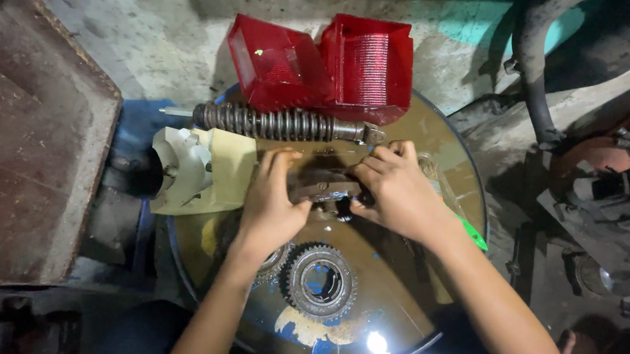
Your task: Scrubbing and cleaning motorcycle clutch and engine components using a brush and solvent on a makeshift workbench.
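Observation:
Both hands grip one dark, greasy metal part [324,184] over the middle of a round drum top [410,295]. My left hand [273,201] holds its left end, fingers curled over the top. My right hand [396,186] holds its right end the same way. The part's shape is mostly hidden under the fingers. A toothed metal gear [320,282] lies flat on the drum just in front of my hands, with a second gear [273,263] partly hidden under my left wrist.
A coil spring shock absorber [283,124] lies across the drum's far edge. Behind it stand two red plastic lamp lenses [323,63]. A cream plastic housing [198,169] overhangs at the left. A rusty metal slab [28,129] is at left; engine parts [607,181] crowd the right.

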